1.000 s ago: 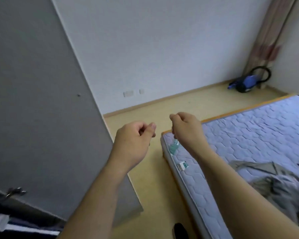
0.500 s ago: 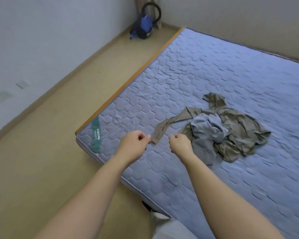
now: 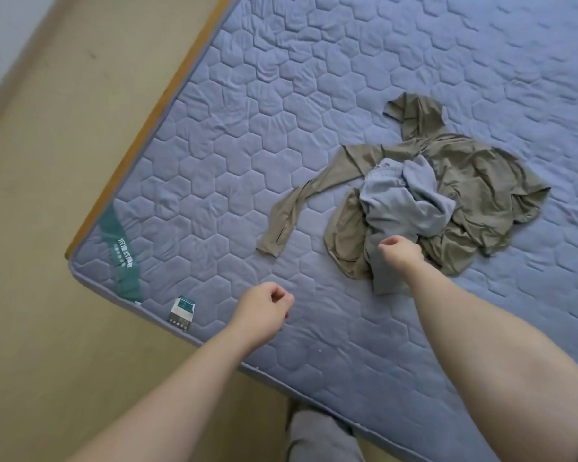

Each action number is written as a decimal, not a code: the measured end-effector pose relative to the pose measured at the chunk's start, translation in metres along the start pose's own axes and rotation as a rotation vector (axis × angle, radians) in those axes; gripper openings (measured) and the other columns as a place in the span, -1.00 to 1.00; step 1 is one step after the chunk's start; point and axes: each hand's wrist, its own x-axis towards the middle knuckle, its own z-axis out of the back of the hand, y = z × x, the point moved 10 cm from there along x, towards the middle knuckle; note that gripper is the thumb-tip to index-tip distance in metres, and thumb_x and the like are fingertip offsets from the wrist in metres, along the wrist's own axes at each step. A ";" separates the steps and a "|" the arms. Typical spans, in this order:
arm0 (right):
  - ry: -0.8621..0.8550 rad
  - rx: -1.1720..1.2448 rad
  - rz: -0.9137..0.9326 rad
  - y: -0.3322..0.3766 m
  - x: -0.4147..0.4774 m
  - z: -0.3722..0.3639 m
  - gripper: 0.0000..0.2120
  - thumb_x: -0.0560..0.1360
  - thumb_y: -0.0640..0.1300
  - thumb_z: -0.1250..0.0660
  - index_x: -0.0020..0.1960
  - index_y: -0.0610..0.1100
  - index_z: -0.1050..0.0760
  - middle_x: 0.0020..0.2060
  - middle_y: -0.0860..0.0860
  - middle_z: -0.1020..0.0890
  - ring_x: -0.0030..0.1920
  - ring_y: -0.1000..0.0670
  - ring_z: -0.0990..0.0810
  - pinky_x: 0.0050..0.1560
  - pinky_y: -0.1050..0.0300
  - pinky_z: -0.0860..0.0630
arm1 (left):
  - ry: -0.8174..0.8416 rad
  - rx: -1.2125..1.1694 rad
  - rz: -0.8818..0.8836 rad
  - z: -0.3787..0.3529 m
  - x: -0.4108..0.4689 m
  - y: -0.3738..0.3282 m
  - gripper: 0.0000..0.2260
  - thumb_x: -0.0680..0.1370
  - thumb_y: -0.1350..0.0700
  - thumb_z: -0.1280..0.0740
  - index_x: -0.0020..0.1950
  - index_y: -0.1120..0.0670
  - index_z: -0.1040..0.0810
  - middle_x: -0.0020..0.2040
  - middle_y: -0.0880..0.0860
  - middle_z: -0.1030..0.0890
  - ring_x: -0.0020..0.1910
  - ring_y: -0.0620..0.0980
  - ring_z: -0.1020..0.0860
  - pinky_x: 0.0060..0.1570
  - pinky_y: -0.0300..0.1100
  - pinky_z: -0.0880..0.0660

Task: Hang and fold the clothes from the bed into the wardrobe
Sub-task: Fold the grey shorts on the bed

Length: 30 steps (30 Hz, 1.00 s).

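Head view, looking down on the bed.

Item 1, clothes: two garments in one crumpled heap on the mattress (image 3: 247,128), right of its middle. Olive top (image 3: 481,181) lies underneath, spread wide, one long sleeve trailing out to the left and its hood pointing away from the person. Grey garment (image 3: 404,208) lies bunched on top of the olive one, its lower end reaching the bare mattress on the near side.

Item 2, right hand (image 3: 399,253): fingers curled into a fist, set over the near edge of the grey garment; whether it pinches the cloth cannot be told.

Item 3, left hand (image 3: 264,310): fingers curled in, thumb against the forefinger, holding nothing, above bare mattress well left of the heap.

Item 4, mattress: blue-grey, quilted in hexagons, a green band (image 3: 121,258) across its near-left corner and a small tag (image 3: 182,313) on the near edge beside it.

Item 5, wooden rail (image 3: 154,121): runs along the mattress's left side.

Item 6, floor (image 3: 47,228): tan, left of and below the bed.

Item 7, leg (image 3: 321,438): grey trousers, at the bottom edge, close against the mattress.
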 end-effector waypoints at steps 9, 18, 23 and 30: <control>-0.096 0.029 -0.067 0.031 0.045 0.011 -0.49 0.74 -0.04 0.11 0.47 -0.34 -0.36 0.45 -0.31 -0.40 0.46 -0.30 -0.33 0.45 -0.10 -0.25 | -0.003 -0.019 0.101 0.013 0.036 0.031 -0.81 0.63 0.16 -0.32 -0.18 0.12 -0.56 -0.35 0.01 -0.59 -0.51 -0.11 -0.49 -0.44 -0.31 -0.42; -0.272 0.422 -0.076 0.064 -0.046 0.053 -0.58 0.70 -0.07 -0.12 0.48 -0.25 -0.36 0.39 -0.20 -0.48 0.35 -0.20 -0.48 0.33 0.02 -0.42 | 0.011 -0.127 0.066 0.048 0.010 -0.010 -0.82 0.65 0.17 -0.28 -0.16 0.11 -0.52 -0.28 0.04 -0.59 -0.50 -0.10 -0.47 -0.56 -0.34 -0.31; 0.189 1.026 0.096 0.129 -0.138 0.036 -0.28 0.25 0.17 -0.62 0.29 -0.15 -0.54 0.17 -0.12 -0.66 0.11 -0.17 -0.67 0.19 -0.21 -0.60 | -0.035 -0.236 -0.014 0.095 -0.022 -0.044 -0.86 0.66 0.14 -0.26 -0.06 0.12 -0.54 -0.20 0.05 -0.64 -0.36 -0.06 -0.51 -0.43 -0.26 -0.36; 0.419 0.956 0.602 0.234 -0.342 0.057 -0.85 0.47 -0.36 -0.42 0.03 -0.27 -0.66 -0.13 -0.17 -0.70 -0.12 -0.10 -0.65 -0.04 0.07 -0.58 | -0.244 -0.515 0.075 0.223 -0.063 -0.027 -0.50 0.58 -0.35 -0.21 0.19 0.05 -0.55 -0.07 0.08 -0.47 -0.27 0.03 -0.44 -0.26 -0.15 -0.45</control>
